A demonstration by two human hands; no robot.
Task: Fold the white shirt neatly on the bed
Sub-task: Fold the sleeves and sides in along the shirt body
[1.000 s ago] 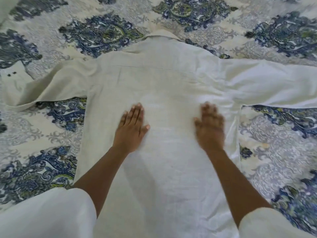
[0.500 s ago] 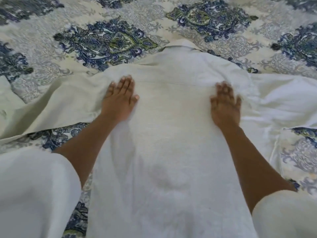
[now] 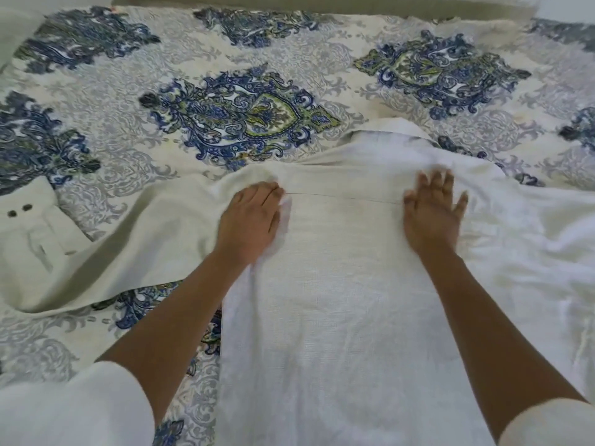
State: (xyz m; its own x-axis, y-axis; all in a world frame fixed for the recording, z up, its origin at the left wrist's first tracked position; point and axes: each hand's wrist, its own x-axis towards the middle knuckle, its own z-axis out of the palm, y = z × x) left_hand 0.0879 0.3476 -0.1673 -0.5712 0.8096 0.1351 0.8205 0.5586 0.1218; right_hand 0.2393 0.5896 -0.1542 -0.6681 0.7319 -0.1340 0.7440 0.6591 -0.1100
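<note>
So you've got the white shirt (image 3: pixel 338 317) lying back-side up on the patterned bedspread (image 3: pixel 244 114), collar (image 3: pixel 386 132) pointing away from you and the hem running down toward your body. Both hands are up at shoulder level, right on the yoke seam (image 3: pixel 344 198). Your right hand (image 3: pixel 431 217) is flat on the cloth with the fingers fanned apart. Your left hand (image 3: pixel 249 220) has its fingers tight together, tips dipping into a little ridge of bunched fabric at the shoulder. Honestly I can't tell whether you're pinching that ridge or just pushing it along. To me this reads as the flattening stage, with no actual fold made yet. The left-side sleeve (image 3: pixel 145 239) trails out loose and wavy, with its cuff (image 3: pixel 35 226) and two dark buttons (image 3: pixel 20 210) way over by the edge. The right-side sleeve (image 3: pixel 531 236) is pretty rumpled too. For the next move, I'd say get rid of that ridge under your left hand first, otherwise it'll get pressed into the fold. Then take one shoulder and bring that side and its sleeve in over the back, keeping the new edge parallel to the side seam. This fabric looks thin and it wrinkles easily, so go slow.
</note>
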